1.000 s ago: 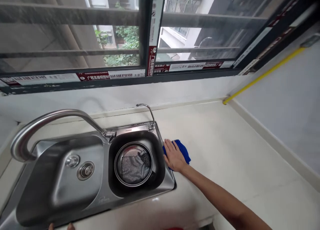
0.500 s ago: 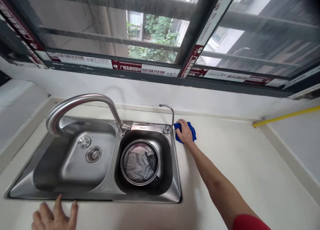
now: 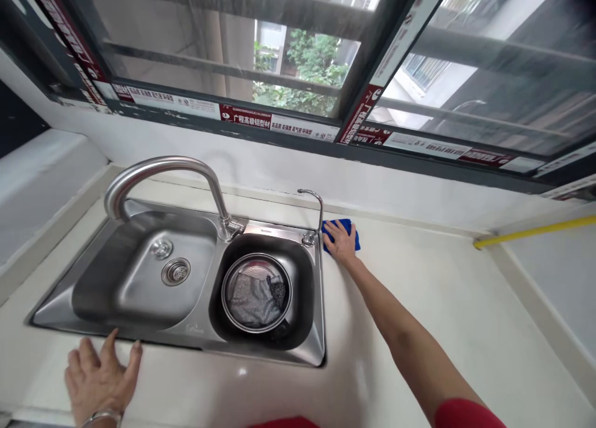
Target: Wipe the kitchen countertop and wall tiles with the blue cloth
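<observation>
My right hand [image 3: 341,241] lies on a blue cloth [image 3: 351,227] on the counter, just right of the sink's back corner. Its fingers are spread over the cloth, pressing it down, and hide part of it. My left hand [image 3: 101,373] rests open on the counter in front of the sink, with fingers apart near the front rim and a bracelet at the wrist. The steel double sink [image 3: 203,304] lies between and beyond my hands. In its right basin sits a round metal pot [image 3: 289,289] with a grey mesh cloth [image 3: 256,299] inside.
A large curved faucet [image 3: 167,163] stands behind the left basin, and a thin small tap [image 3: 321,209] rises close to my right hand. Drain fittings [image 3: 176,271] lie in the left basin. A yellow pipe [image 3: 535,232] runs along the right wall below the window [image 3: 302,74].
The view has shifted, showing more of my left hand and wrist. My right hand and the blue cloth are now slightly closer to the sink's right edge.
</observation>
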The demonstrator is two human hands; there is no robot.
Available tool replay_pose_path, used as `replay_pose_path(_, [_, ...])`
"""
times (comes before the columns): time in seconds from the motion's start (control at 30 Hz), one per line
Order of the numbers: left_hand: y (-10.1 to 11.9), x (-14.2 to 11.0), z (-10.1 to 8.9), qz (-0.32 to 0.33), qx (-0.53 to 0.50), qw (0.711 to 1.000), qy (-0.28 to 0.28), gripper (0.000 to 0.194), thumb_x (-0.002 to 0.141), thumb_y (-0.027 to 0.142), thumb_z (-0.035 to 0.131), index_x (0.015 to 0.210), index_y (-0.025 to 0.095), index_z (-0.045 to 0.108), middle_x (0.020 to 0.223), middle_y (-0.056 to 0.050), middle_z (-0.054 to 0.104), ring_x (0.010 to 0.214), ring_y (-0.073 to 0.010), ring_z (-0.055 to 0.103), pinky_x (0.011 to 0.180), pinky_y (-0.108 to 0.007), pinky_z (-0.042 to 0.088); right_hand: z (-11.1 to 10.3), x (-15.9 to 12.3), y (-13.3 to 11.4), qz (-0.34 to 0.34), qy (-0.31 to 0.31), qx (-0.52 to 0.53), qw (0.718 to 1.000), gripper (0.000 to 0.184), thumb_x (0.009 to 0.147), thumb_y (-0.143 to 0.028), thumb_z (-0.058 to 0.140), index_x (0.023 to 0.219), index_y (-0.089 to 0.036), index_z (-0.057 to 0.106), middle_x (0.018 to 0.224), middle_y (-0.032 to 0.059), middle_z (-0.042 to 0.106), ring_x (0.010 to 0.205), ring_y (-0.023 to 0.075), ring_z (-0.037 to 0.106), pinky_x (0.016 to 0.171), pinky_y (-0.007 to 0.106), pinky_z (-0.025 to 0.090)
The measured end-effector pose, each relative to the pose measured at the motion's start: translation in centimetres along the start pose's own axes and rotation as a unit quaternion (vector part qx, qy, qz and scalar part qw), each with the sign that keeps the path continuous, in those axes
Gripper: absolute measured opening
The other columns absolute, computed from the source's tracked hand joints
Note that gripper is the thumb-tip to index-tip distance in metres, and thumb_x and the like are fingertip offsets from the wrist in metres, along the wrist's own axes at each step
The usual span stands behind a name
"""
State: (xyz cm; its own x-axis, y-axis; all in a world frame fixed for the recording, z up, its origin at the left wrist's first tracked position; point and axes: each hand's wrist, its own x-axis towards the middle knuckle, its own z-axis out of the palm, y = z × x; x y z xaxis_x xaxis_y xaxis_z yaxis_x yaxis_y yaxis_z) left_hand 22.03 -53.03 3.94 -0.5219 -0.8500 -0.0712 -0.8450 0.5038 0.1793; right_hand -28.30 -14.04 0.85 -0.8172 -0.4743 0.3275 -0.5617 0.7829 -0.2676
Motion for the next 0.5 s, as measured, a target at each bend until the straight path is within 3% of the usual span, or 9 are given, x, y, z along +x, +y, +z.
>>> replay_pose_path(0.1, [0.1, -0.1, -0.1, 0.006, 0.009, 0.998, 0.06, 0.078, 0.087, 0.064, 0.021, 0.142, 0.013, 0.045, 0.16, -0.021, 0.018, 0.151, -0.0399, 0.009, 0.121, -0.055, 0.016, -1.0, -1.7, -1.8, 0.008, -0.048, -0.077, 0.996, 0.049, 0.092, -0.04, 0.041, 0.137, -0.025, 0.054, 0.15, 0.0047, 0.049, 0.14, 0.0323, 0.036, 0.112, 0.065, 0.02])
replay_pose_path(0.23, [-0.5, -0.1, 0.4, 0.014, 0.004, 0.997, 0.072, 0.078, 0.088, 0.064, 0.022, 0.141, 0.013, 0.046, 0.158, -0.024, 0.021, 0.15, -0.0414, 0.011, 0.119, -0.057, 0.019, -2.6, -3.9, -4.7, -0.01, -0.117, -0.172, 0.978, 0.055, 0.093, -0.036, 0.036, 0.146, -0.021, 0.045, 0.158, 0.0074, 0.037, 0.14, 0.0356, 0.032, 0.103, 0.059, 0.033])
replay_pose_path(0.4, [-0.7, -0.5, 0.2, 0.016, -0.02, 0.997, 0.076, 0.076, 0.089, 0.063, 0.024, 0.141, 0.013, 0.047, 0.158, -0.024, 0.021, 0.15, -0.0414, 0.01, 0.12, -0.057, 0.017, -4.5, -8.0, -7.8, -0.09, -0.18, -0.193, 0.96, 0.046, 0.089, -0.033, 0.043, 0.132, -0.025, 0.06, 0.152, 0.0049, 0.046, 0.14, 0.036, 0.03, 0.1, 0.056, 0.034])
replay_pose_path(0.5, [-0.5, -0.8, -0.3, 0.024, -0.038, 0.996, 0.082, 0.073, 0.089, 0.061, 0.026, 0.14, 0.014, 0.048, 0.159, -0.022, 0.02, 0.151, -0.0403, 0.01, 0.12, -0.057, 0.018, -5.9, -11.1, -8.8, -0.118, -0.204, -0.198, 0.951, 0.045, 0.09, -0.032, 0.043, 0.131, -0.026, 0.06, 0.15, 0.0048, 0.049, 0.14, 0.035, 0.03, 0.099, 0.053, 0.035])
